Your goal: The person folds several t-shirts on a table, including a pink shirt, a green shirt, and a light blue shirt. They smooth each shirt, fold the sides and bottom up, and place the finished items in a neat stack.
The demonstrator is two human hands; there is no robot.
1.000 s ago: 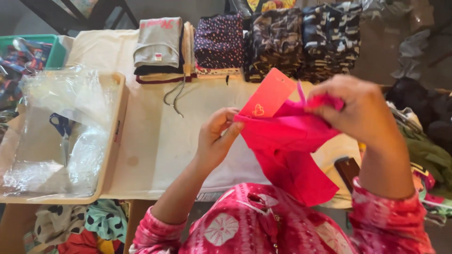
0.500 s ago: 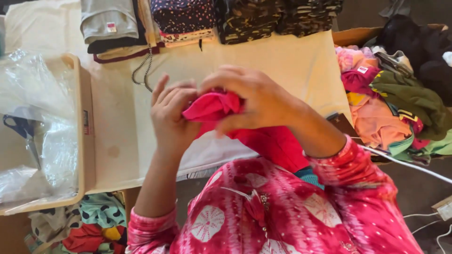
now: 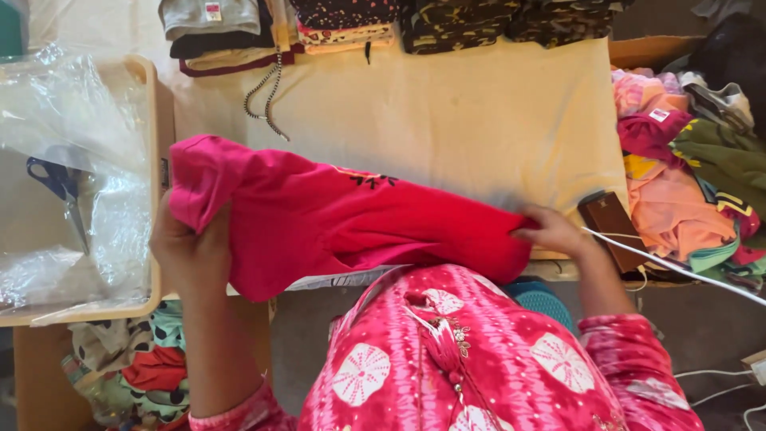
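One pink garment, two hands, one pair of scissors, one brown wallet, four folded stacks.

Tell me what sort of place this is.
Probably a garment sorting or packing station. Folded clothes line the cloth-covered table, loose garments heap beside it, and clear plastic bags with scissors fill a tray. Both hands stretch a pink garment.

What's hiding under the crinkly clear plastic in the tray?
Under the clear plastic in the tray you can see blue-handled scissors showing through. The crumpled folds blur the rest, so anything else under there cannot be made out.
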